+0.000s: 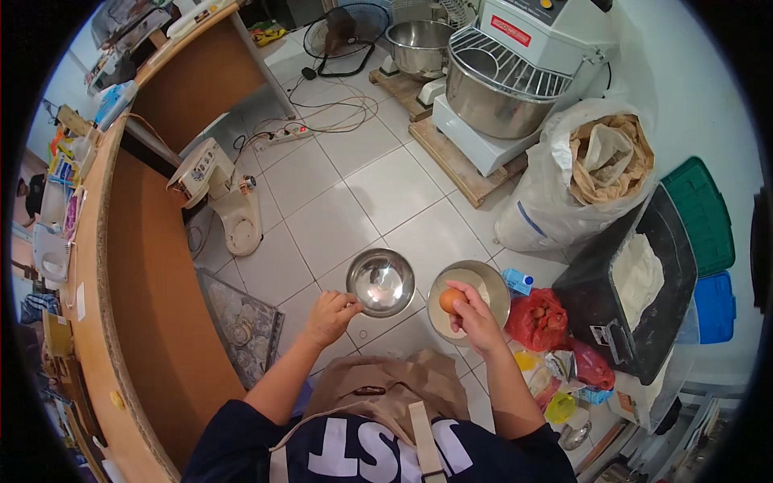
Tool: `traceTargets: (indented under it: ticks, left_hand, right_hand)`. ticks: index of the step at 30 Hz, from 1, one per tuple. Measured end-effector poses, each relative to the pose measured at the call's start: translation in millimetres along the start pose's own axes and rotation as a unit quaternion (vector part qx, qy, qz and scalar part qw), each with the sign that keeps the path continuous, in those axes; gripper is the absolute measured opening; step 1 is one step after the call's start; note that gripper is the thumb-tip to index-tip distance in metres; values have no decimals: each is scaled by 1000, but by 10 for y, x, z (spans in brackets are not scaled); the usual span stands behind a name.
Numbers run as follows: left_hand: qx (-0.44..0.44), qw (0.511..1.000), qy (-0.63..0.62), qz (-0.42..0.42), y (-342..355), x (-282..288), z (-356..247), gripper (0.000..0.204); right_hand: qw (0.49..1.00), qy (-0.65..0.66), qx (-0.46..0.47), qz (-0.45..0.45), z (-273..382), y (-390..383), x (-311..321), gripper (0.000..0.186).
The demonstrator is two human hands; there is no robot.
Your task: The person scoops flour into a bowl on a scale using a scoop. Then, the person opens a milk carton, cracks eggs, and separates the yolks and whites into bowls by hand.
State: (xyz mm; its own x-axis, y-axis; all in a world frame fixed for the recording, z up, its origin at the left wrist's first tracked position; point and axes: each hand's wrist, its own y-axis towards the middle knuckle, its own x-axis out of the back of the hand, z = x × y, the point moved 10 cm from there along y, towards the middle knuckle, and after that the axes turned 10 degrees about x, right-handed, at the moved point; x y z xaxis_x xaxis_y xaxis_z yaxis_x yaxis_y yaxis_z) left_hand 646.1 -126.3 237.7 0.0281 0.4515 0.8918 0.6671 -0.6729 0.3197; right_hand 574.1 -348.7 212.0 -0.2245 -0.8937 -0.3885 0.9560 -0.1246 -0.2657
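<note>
My left hand [331, 316] pinches the near left rim of a shiny, round steel bowl [381, 278], and nothing shows inside that bowl. In my right hand [477, 320] is a brown egg [451, 301], held between thumb and fingers. It is above a larger steel bowl [502, 295], which contains something pale, partly hidden by my hand. Just right of the larger bowl are a blue and white carton [517, 281] and a red plastic bag [538, 315] with brownish round things in it.
Right: a dark bin [600, 282] of white flour [638, 278] and a large white sack [535, 205]. Ahead: a spiral mixer [503, 105] on a wooden pallet [459, 173]. Left: a cream stand mixer [211, 181], a power strip [282, 137] with cables, and a curved wooden counter [153, 282].
</note>
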Motion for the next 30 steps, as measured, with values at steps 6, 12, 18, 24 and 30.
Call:
traceTargets:
  ticks: [6, 12, 18, 24, 30]
  left_hand:
    - [91, 994, -19, 52, -559, -824, 129, 21]
    - [175, 978, -11, 116, -1137, -1703, 283, 15]
    - [173, 960, 33, 218, -1538, -2473, 420, 7]
    - [173, 956, 38, 232, -1686, -2835, 562, 8]
    - [223, 939, 7, 260, -1749, -3010, 716, 9]
  right_hand:
    - [996, -79, 0, 39, -139, -19, 228, 39]
    - [996, 9, -78, 34, -601, 12, 486, 42]
    - [995, -23, -90, 25, -726, 16, 434, 46]
    - [994, -47, -92, 24, -839, 132, 528, 47]
    - [992, -56, -109, 26, -978, 295, 374, 45]
